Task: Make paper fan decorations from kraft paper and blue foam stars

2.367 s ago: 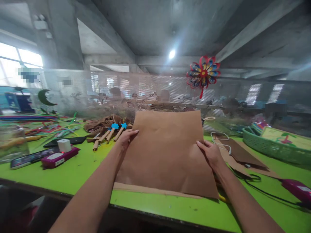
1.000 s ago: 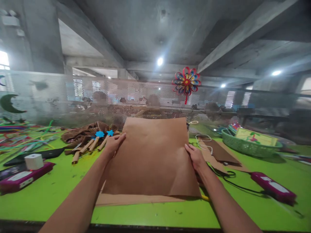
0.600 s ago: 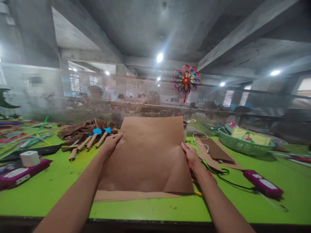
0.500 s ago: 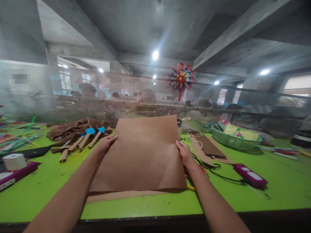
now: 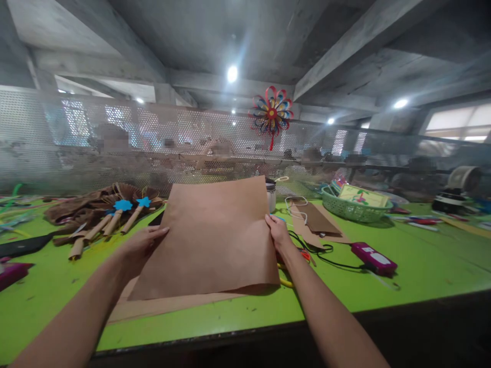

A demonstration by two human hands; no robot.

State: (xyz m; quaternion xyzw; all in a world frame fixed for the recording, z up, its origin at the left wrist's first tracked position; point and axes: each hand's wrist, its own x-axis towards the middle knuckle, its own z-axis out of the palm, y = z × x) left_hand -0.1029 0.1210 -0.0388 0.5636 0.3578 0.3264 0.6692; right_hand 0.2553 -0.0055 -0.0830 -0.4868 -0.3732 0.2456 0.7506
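A large sheet of brown kraft paper (image 5: 215, 237) is held up in front of me, tilted, by its two side edges. My left hand (image 5: 143, 243) pinches the left edge, thumb on top and fingers underneath. On the opposite edge, my right hand (image 5: 278, 232) grips the paper between thumb and fingers. Another brown sheet (image 5: 126, 309) lies flat on the table below, mostly covered by the held one. Just past my right hand a black cable and an orange-and-yellow item, partly hidden, rest on the table.
On the green table (image 5: 422, 266) sit a purple power strip (image 5: 374, 259), a green basket (image 5: 356, 207), a brown paper bag (image 5: 316, 220) and a jar (image 5: 270, 194). Brown paper crafts with blue stars (image 5: 123, 205) lie at left. A perforated screen (image 5: 184, 148) with a pinwheel flower (image 5: 271, 113) stands behind.
My view has swung slightly right, so the scene sits further left. My left hand has slid lower along the paper's left edge, and more of the sheet beneath shows at left.
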